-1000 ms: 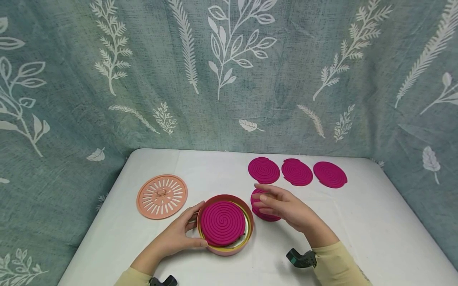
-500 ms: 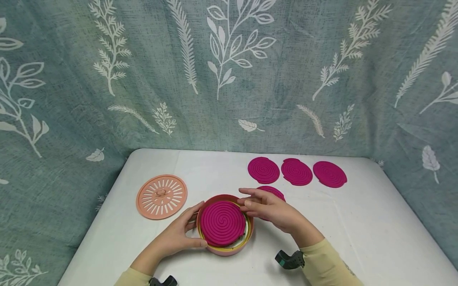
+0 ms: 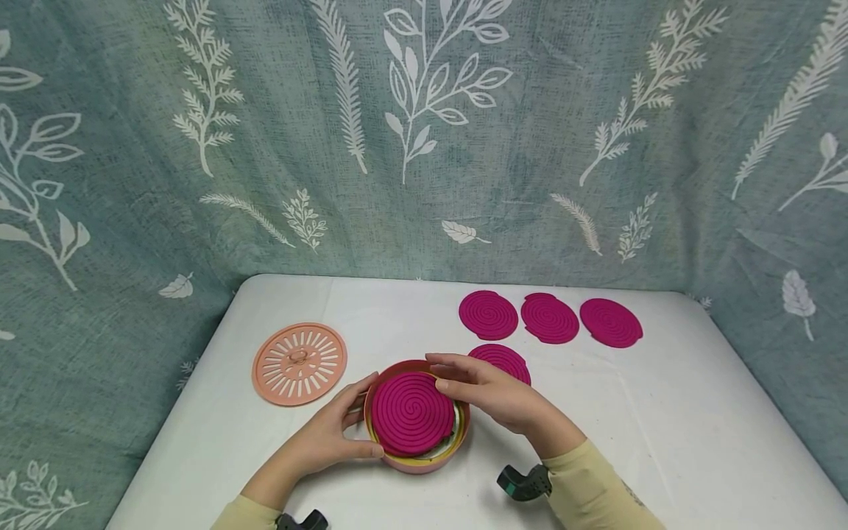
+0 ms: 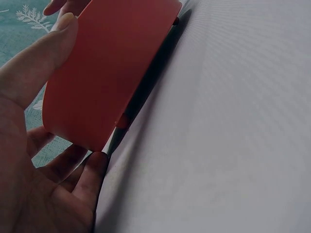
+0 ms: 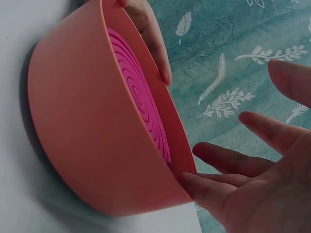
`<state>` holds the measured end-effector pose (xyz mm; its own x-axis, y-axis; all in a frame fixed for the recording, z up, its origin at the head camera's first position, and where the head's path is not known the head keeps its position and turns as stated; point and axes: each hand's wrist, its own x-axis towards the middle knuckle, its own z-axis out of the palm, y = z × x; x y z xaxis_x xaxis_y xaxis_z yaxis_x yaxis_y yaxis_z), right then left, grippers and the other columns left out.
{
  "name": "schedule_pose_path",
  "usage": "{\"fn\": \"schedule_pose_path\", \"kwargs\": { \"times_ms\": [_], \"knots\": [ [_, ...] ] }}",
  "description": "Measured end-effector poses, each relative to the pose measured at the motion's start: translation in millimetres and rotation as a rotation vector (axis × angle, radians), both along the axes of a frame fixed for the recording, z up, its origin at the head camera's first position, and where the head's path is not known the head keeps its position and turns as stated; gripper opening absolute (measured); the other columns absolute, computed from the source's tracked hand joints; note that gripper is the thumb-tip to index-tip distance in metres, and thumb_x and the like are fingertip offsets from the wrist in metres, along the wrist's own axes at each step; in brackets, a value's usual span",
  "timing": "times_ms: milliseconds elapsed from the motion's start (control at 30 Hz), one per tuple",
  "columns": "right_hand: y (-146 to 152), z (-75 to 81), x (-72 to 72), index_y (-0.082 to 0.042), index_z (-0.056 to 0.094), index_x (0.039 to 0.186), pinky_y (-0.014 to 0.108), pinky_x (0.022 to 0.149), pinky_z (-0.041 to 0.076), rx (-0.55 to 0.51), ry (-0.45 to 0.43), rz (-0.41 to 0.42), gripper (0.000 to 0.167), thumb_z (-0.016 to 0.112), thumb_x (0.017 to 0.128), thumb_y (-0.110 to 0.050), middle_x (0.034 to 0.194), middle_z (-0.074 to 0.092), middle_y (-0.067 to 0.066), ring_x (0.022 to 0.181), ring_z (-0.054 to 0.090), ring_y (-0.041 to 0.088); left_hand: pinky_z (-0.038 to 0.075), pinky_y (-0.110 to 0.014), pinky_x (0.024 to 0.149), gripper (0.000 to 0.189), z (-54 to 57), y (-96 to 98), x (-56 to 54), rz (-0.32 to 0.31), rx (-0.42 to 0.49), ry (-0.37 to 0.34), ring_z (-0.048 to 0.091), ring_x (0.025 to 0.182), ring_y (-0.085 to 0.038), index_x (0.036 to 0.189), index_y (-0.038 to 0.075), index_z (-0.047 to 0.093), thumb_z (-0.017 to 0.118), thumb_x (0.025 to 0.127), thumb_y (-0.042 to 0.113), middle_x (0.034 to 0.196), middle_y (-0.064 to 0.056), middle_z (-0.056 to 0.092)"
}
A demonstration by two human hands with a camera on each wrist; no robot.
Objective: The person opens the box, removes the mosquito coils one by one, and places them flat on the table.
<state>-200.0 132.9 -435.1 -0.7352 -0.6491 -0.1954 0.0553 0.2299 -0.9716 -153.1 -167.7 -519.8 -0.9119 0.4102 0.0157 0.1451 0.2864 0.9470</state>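
A round coral mosquito coil box stands lidless on the table, with a magenta mosquito coil lying inside it. My left hand holds the box from the left, thumb at the front and fingers round the back; in the left wrist view the thumb and fingers span the box's side wall. On the far right side of the rim, my right hand hovers with fingers extended. The right wrist view shows these fingers spread at the rim, a lower one seeming to touch it, and nothing is held.
A coral slotted lid lies flat to the left of the box. Behind my right hand is one more coil, partly covered. Further back lie three coils in a row, the middle one among them. A patterned curtain borders the white table.
My right hand has moved left from above the nearest loose coil to the box's right rim, uncovering more of that coil. The left hand and box have stayed put.
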Motion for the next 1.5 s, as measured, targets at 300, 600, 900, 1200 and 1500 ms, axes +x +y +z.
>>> {"fn": "schedule_pose_path", "kwargs": {
  "times_ms": [300, 600, 900, 1200, 1500],
  "knots": [
    [-4.1, -2.1, -0.4, -0.014, 0.041, 0.151, 0.046, 0.110, 0.043, 0.014, 0.007, -0.007, 0.060, 0.063, 0.098, -0.030, 0.148, 0.044, 0.014, 0.137, 0.038, 0.031, 0.040, -0.024, 0.110, 0.113, 0.5, 0.4, 0.3, 0.004, -0.004, -0.009, 0.042, 0.136, -0.016, 0.157, 0.022, 0.027, 0.093, 0.066, 0.034, 0.150, 0.002, 0.040],
    [-5.8, -2.7, -0.4, -0.011, 0.039, 0.152, 0.049, 0.108, 0.044, -0.007, 0.004, 0.020, 0.061, 0.063, 0.098, -0.028, 0.148, 0.044, 0.017, 0.138, 0.039, 0.034, 0.040, -0.023, 0.109, 0.113, 1.4, 0.8, 0.6, 0.013, -0.017, -0.018, 0.042, 0.136, -0.014, 0.157, 0.025, 0.028, 0.093, 0.066, 0.036, 0.150, 0.005, 0.040],
    [-4.4, -3.5, 0.7, -0.014, 0.043, 0.150, 0.053, 0.106, 0.046, -0.007, 0.039, -0.027, 0.057, 0.063, 0.098, -0.028, 0.144, 0.048, 0.017, 0.133, 0.044, 0.032, 0.040, -0.023, 0.109, 0.114, 3.0, 1.3, 1.2, 0.013, -0.011, -0.013, 0.042, 0.136, -0.015, 0.157, 0.022, 0.028, 0.094, 0.065, 0.035, 0.150, 0.003, 0.040],
    [-6.0, -2.7, 2.2, -0.015, 0.044, 0.148, 0.047, 0.100, 0.052, -0.097, -0.037, -0.099, 0.056, 0.065, 0.098, -0.026, 0.147, 0.043, 0.018, 0.128, 0.048, 0.037, 0.040, -0.024, 0.110, 0.114, 1.5, 1.2, 0.7, 0.006, 0.001, -0.002, 0.042, 0.136, -0.018, 0.157, 0.021, 0.027, 0.093, 0.065, 0.034, 0.151, 0.001, 0.039],
    [-7.5, -7.7, 2.4, -0.017, 0.047, 0.145, 0.044, 0.097, 0.055, -0.099, -0.065, -0.158, 0.054, 0.067, 0.096, -0.028, 0.146, 0.040, 0.017, 0.123, 0.052, 0.035, 0.040, -0.025, 0.110, 0.111, 0.5, -0.1, 0.4, -0.002, 0.015, 0.022, 0.042, 0.136, -0.020, 0.157, 0.020, 0.029, 0.093, 0.067, 0.033, 0.151, -0.002, 0.040]
  ]
}}
